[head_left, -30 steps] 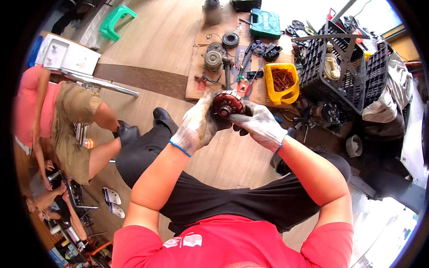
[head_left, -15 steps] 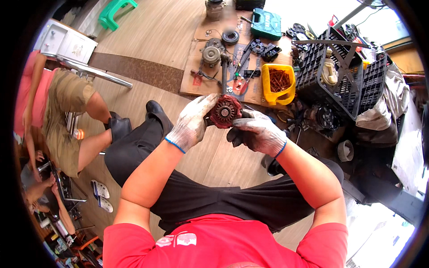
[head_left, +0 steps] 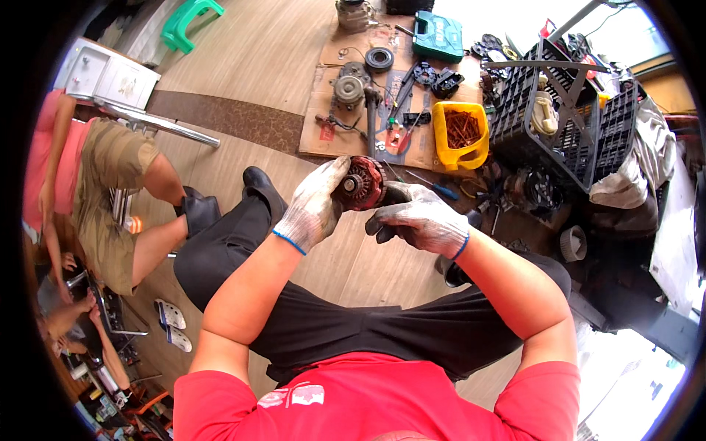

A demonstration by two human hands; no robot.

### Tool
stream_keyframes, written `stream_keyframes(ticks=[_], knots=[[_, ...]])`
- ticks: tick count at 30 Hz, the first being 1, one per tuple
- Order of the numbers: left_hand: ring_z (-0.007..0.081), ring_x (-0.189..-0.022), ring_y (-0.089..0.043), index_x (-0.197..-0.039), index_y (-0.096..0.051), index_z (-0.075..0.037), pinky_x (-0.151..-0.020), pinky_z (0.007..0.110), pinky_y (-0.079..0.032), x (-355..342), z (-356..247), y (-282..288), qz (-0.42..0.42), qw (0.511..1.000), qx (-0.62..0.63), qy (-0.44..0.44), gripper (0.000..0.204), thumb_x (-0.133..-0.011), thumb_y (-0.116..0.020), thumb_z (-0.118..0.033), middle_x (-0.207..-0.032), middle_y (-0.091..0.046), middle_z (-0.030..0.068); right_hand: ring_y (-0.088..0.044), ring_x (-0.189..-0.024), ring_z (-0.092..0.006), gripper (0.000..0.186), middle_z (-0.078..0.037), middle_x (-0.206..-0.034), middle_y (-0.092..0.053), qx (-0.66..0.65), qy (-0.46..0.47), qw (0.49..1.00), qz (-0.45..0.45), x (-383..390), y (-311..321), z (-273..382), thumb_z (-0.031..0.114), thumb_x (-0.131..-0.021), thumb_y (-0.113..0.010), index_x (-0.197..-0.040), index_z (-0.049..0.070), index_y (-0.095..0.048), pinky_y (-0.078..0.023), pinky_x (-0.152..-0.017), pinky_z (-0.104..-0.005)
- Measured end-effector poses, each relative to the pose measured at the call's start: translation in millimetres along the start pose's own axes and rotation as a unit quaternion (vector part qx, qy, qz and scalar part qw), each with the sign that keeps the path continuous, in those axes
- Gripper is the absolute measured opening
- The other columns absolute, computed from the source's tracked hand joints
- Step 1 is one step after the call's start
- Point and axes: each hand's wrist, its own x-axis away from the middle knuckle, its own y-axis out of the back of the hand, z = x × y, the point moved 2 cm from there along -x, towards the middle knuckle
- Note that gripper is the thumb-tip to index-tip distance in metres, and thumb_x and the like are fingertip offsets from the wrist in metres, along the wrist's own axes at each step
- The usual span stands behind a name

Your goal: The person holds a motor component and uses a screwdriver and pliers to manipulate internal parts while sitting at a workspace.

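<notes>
Between my gloved hands is a round alternator core (head_left: 362, 184) with red copper windings, a ring of fan blades and a shaft end at its centre. Its face is turned toward the left. My left hand (head_left: 318, 197) grips its left side, thumb along the upper edge. On the other side my right hand (head_left: 421, 218) has its fingers curled against the lower right of the core; the fingertips are partly hidden. Both white gloves are smudged grey. Just beyond the core, a hammer-like tool with a dark shaft (head_left: 371, 128) lies on a flattened cardboard sheet (head_left: 312, 136).
On the cardboard are a metal housing (head_left: 348, 90), a pulley (head_left: 379, 59), a teal case (head_left: 438, 37) and a yellow cut-open jug (head_left: 471, 159) of copper pieces. Black crates (head_left: 515, 121) stand right. A screwdriver (head_left: 443, 191) lies near the jug. Another person's legs (head_left: 158, 184) are at left.
The core has turned so its face points left, and it has shifted slightly left. My right hand has slid a little lower along it; my left hand keeps its hold.
</notes>
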Motion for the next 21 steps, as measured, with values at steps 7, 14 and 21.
stream_keyframes(ticks=[7, 14, 21], knots=[[0.0216, -0.105, -0.068, -0.127, -0.059, 0.001, -0.091, 0.036, -0.057, 5, -8, -11, 0.016, 0.993, -0.111, -0.024, 0.038, -0.106, -0.052, -0.03, -0.118, -0.069, 0.0121, -0.069, -0.081, -0.019, 0.039, -0.01, -0.106, -0.068, -0.043, -0.005, 0.997, -0.06, -2, 9, -3, 0.01, -0.096, -0.063, -0.134, 0.002, -0.054, -0.059, -0.067, -0.0316], [0.0175, -0.101, -0.067, -0.123, -0.061, -0.002, -0.087, 0.033, -0.056, 2, -5, -12, -0.018, 0.997, -0.07, 0.013, 0.037, -0.105, -0.055, -0.034, -0.114, -0.068, 0.0091, -0.069, -0.078, -0.0175, 0.039, -0.009, -0.103, -0.068, -0.095, 0.013, 0.993, -0.067, 3, 6, -3, 0.009, -0.099, -0.058, -0.137, 0.004, -0.054, -0.06, -0.066, -0.0321], [0.0236, -0.108, -0.069, -0.127, -0.059, 0.002, -0.094, 0.037, -0.057, -2, -1, -6, -0.022, 0.998, -0.055, 0.004, 0.043, -0.108, -0.048, -0.035, -0.121, -0.068, 0.0145, -0.07, -0.08, -0.0184, 0.04, -0.01, -0.105, -0.068, -0.109, 0.021, 0.993, -0.05, 3, 7, -4, 0.008, -0.1, -0.057, -0.14, 0.004, -0.052, -0.06, -0.068, -0.0336]])
